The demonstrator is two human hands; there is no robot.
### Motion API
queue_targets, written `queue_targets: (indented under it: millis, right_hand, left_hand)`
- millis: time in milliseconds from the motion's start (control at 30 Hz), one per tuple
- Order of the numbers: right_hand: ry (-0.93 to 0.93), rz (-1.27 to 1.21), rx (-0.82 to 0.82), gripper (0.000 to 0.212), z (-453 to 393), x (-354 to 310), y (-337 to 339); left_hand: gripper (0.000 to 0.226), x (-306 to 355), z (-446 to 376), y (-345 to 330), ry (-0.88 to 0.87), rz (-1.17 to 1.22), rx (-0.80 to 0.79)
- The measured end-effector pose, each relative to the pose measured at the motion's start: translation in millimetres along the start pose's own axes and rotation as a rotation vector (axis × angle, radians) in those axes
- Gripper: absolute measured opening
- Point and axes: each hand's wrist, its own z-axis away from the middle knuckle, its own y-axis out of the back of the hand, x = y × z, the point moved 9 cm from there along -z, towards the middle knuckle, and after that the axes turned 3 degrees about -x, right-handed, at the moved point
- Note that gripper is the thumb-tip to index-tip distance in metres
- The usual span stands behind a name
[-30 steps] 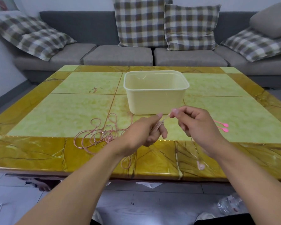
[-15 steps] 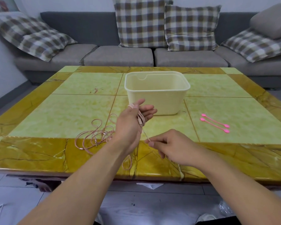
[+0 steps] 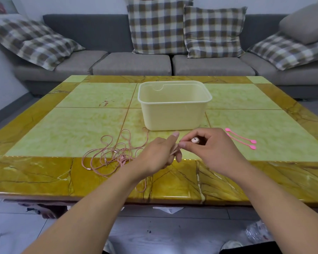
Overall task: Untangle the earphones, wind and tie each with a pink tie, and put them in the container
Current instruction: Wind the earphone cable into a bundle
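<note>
Pink earphone cord (image 3: 175, 150) runs between both hands above the near edge of the counter (image 3: 62, 129). The left hand (image 3: 159, 154) has its fingers curled around a few wound strands, and the right hand (image 3: 207, 149) pinches the cord just beside it, with an earbud (image 3: 195, 140) showing among its curled fingers. A second tangled earphone (image 3: 114, 154) lies loose on the counter to the left. The pale yellow container (image 3: 172, 114) stands farther back, and two pink ties (image 3: 241, 141) lie to its near right.
</note>
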Motion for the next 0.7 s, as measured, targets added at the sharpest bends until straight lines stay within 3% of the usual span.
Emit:
queue_targets:
  millis: [100,267,500,700]
  right_hand:
    - [-0.052,-0.164,-0.009,0.005,-3,11,2]
    - [-0.081,-0.335,-0.146,0.024,-2,19,-16]
    - [0.020,-0.256,-0.173,0.023,-3,10,-17]
    - [0.022,-0.037,-0.267,0.037,0,14,-24]
  left_hand:
    - [0.063,2,0,-10,-0.003,0.178,-0.097]
    - [0.062,4,0,-23,-0.007,0.428,-0.234]
    - [0.061,13,3,-30,-0.027,0.706,-0.400]
    - [0.063,-3,0,-30,0.147,0.573,-0.186]
